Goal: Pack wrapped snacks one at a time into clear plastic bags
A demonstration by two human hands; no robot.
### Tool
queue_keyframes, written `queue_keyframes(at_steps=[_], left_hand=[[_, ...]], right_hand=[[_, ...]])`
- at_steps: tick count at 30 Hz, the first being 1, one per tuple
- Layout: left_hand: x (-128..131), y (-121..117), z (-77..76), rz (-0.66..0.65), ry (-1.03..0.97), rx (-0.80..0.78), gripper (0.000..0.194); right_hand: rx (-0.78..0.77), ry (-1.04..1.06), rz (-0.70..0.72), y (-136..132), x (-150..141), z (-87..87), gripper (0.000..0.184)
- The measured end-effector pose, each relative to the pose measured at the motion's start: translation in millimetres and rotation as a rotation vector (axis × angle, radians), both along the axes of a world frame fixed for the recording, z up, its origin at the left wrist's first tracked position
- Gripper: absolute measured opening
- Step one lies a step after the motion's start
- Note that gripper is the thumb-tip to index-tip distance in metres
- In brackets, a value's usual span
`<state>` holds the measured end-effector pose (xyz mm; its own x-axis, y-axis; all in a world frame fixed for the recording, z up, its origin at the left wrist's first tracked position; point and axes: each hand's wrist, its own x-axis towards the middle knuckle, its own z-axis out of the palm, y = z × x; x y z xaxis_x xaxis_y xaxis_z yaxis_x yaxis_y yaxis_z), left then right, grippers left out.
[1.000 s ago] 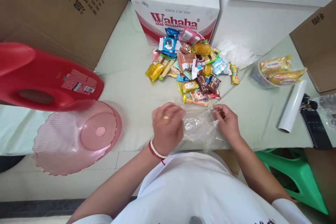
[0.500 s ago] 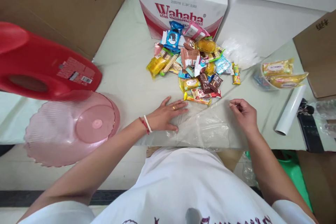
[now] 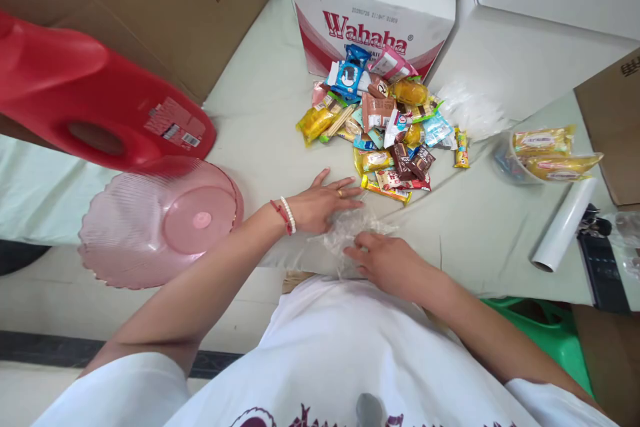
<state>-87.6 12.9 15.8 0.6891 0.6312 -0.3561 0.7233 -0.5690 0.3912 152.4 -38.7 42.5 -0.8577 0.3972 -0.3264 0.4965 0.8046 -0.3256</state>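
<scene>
A crumpled clear plastic bag [image 3: 350, 230] lies at the table's near edge between my hands. My left hand [image 3: 323, 203] rests flat on the bag's left side with fingers stretched out, a ring on one finger and bead bracelets at the wrist. My right hand [image 3: 383, 260] has come across to the bag's lower right, its fingers lying on the bunched plastic. Just beyond the hands sits a pile of wrapped snacks [image 3: 383, 117].
A pink plastic bowl [image 3: 160, 220] and a red jug [image 3: 85, 107] lie at the left. A Wahaha box [image 3: 373, 23] stands behind the snacks. At the right are a bowl with yellow packets [image 3: 543, 150], a white film roll [image 3: 565, 223] and a green stool [image 3: 550, 333].
My right hand swept left from the bag's right end to its middle, bunching the spread plastic into a small heap. My left hand stayed flat on the bag.
</scene>
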Motion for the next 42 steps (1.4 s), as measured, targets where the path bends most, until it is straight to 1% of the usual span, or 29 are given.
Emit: queue_keyframes(at_steps=[1, 3, 5, 7, 9, 10, 12, 14, 15, 17, 18, 19, 20, 22, 24, 25, 28, 30, 32, 33, 34, 35, 36, 37, 39, 40, 41, 42], left_hand=[[-2.9, -3.5, -1.0, 0.012, 0.015, -0.001, 0.095], [-8.1, -12.0, -4.4, 0.036, 0.051, 0.011, 0.112], [-11.1, -22.1, -8.3, 0.049, 0.077, 0.039, 0.122], [-11.5, -32.5, -10.6, 0.060, 0.072, 0.077, 0.126], [-9.8, -42.6, -10.0, 0.092, 0.046, 0.137, 0.124], [-8.5, -47.6, -8.8, 0.119, 0.032, 0.179, 0.121], [-5.2, -57.8, -6.2, 0.174, -0.001, 0.269, 0.112], [-1.2, -69.0, -5.8, 0.213, -0.041, 0.353, 0.095], [0.7, -74.7, -7.2, 0.207, -0.070, 0.378, 0.084], [4.1, -85.3, -13.0, 0.135, -0.137, 0.365, 0.069], [5.3, -89.4, -16.6, 0.082, -0.168, 0.326, 0.067], [5.8, -92.4, -20.0, 0.032, -0.192, 0.274, 0.066], [5.7, -94.0, -22.6, -0.002, -0.204, 0.221, 0.068], [3.2, -92.6, -23.5, -0.003, -0.190, 0.152, 0.082], [-2.3, -85.4, -18.4, 0.017, -0.154, 0.114, 0.097], [-5.8, -80.3, -14.3, 0.020, -0.135, 0.095, 0.099], [-14.9, -62.7, -2.7, 0.041, -0.086, 0.051, 0.085], [-16.4, -52.9, -0.6, 0.086, -0.083, 0.043, 0.068], [-13.0, -46.7, -3.7, 0.156, -0.114, 0.038, 0.045], [-9.6, -45.2, -6.3, 0.197, -0.139, 0.039, 0.036], [-5.6, -44.7, -9.0, 0.238, -0.163, 0.045, 0.030], [-1.1, -45.2, -11.4, 0.273, -0.180, 0.057, 0.029], [3.4, -46.4, -13.1, 0.296, -0.186, 0.074, 0.033], [7.8, -48.2, -14.1, 0.309, -0.180, 0.092, 0.043], [14.5, -52.1, -14.4, 0.306, -0.139, 0.111, 0.073], [16.5, -53.8, -14.1, 0.299, -0.114, 0.111, 0.088], [17.2, -55.0, -13.8, 0.292, -0.093, 0.103, 0.098], [16.5, -55.8, -13.7, 0.287, -0.078, 0.091, 0.103]], right_hand=[[0.009, -0.010, -0.056, 1.6, 9.0, 2.9, 0.043], [0.039, -0.054, -0.221, 8.6, 36.9, 7.6, 0.051], [0.060, -0.119, -0.400, 19.0, 70.4, 8.2, 0.051], [0.070, -0.111, -0.538, 31.3, 99.2, 3.4, 0.043], [0.099, 0.010, -0.652, 43.8, 114.8, -6.1, 0.043], [0.112, 0.096, -0.710, 49.6, 116.5, -12.1, 0.048], [0.109, 0.253, -0.829, 59.5, 108.9, -25.5, 0.060], [0.076, 0.361, -0.919, 66.6, 92.7, -38.4, 0.071], [0.056, 0.402, -0.945, 69.2, 84.2, -43.9, 0.069], [0.034, 0.477, -0.974, 73.0, 71.1, -51.8, 0.048], [0.037, 0.519, -0.985, 74.5, 67.5, -53.9, 0.037], [0.045, 0.565, -0.996, 75.9, 66.0, -54.8, 0.031], [0.063, 0.609, -1.008, 77.4, 66.4, -54.4, 0.030], [0.110, 0.684, -1.019, 80.5, 70.9, -50.5, 0.031], [0.150, 0.729, -1.015, 83.1, 77.5, -43.7, 0.033], [0.174, 0.744, -1.013, 84.1, 80.9, -39.8, 0.033], [0.278, 0.763, -1.008, 85.7, 91.9, -29.8, 0.033], [0.356, 0.745, -1.000, 87.2, 102.3, -27.1, 0.033], [0.396, 0.694, -0.989, 90.5, 116.3, -27.7, 0.032], [0.383, 0.648, -0.982, 92.8, 124.1, -28.3, 0.032], [0.361, 0.593, -0.976, 95.1, 131.6, -28.4, 0.032], [0.348, 0.535, -0.972, 97.0, 138.0, -27.4, 0.032], [0.360, 0.484, -0.975, 98.0, 142.5, -24.6, 0.033], [0.402, 0.449, -0.986, 97.4, 144.1, -20.1, 0.036], [0.534, 0.441, -1.000, 89.8, 136.6, -6.3, 0.040], [0.557, 0.461, -0.969, 82.3, 127.4, 1.6, 0.039], [0.517, 0.481, -0.897, 72.6, 114.9, 8.9, 0.037], [0.405, 0.485, -0.774, 61.0, 100.1, 14.4, 0.035]])
